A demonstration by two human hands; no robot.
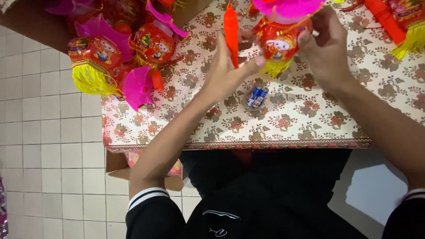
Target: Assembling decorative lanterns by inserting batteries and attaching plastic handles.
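While we look down over the flowered tablecloth (310, 119), we hold a small red lantern (279, 44) between both hands. It is a rounded toy with a cartoon picture on its side, a bright pink frill on top and a short yellow fringe hanging beneath. Our left hand (226, 71) grips an orange stick (231, 33) between thumb and fingers, the thumb tip touching the lantern's lower edge. Our right hand (325, 48) curls around the lantern's far side, fingers pinching near the pink top. Both forearms reach forward from dark sleeves with white stripes. Just below our left hand lies a small blue-and-white roll (256, 97). Beyond the left hand, more lanterns (115, 57) sit in a heap.
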